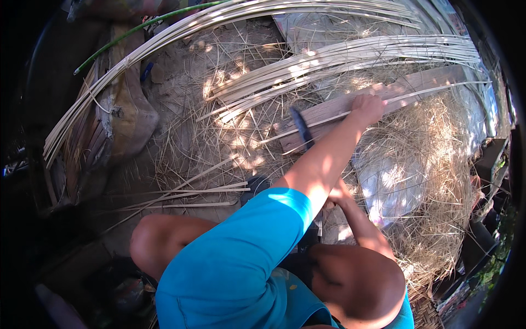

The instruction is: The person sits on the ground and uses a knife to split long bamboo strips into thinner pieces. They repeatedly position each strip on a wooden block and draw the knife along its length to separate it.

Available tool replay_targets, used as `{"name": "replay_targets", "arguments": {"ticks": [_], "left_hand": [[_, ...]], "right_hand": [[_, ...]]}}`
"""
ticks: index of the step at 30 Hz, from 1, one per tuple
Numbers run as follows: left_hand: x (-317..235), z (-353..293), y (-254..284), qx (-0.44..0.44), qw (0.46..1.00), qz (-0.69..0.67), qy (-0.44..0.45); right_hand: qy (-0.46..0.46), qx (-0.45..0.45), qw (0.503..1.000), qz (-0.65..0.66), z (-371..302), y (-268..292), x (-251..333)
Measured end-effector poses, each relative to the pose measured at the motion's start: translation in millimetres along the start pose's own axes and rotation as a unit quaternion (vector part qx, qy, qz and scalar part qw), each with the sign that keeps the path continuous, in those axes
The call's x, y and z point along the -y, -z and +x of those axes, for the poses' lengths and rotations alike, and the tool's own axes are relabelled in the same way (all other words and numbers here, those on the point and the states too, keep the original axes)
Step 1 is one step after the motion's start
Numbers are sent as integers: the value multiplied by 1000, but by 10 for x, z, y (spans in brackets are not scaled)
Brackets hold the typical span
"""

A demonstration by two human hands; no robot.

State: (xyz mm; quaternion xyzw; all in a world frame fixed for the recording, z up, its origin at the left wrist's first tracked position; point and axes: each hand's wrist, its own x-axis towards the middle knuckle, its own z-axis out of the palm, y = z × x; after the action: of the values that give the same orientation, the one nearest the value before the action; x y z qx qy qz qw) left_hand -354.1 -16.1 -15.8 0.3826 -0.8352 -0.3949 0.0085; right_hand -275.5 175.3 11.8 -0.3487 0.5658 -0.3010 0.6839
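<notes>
My left arm, in a blue sleeve, reaches across to the right. At its end my left hand (368, 108) is closed on a long, thin bamboo strip (422, 95), which lies slantwise over a wooden board (424, 80). The dark blade of a knife (300, 127) crosses the strip's near-left part on the board. Below my left forearm, my right hand (338, 194) is partly covered. The knife's line runs under that forearm toward my right hand, which is closed around the knife's hidden handle.
A bundle of pale split strips (339, 57) lies beyond the board. Another long bundle (181, 34) curves along the far left beside a green stem (148, 23). Thin shavings (433, 148) pile up at right over pale sheeting (390, 189). Loose strips (203, 190) lie near my left knee.
</notes>
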Motion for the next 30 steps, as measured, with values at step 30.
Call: {"name": "replay_targets", "arguments": {"ticks": [30], "left_hand": [[1347,-2006,1621,439,865,234,68]], "right_hand": [[37,-368,817,-443,-393,945,-324]]}}
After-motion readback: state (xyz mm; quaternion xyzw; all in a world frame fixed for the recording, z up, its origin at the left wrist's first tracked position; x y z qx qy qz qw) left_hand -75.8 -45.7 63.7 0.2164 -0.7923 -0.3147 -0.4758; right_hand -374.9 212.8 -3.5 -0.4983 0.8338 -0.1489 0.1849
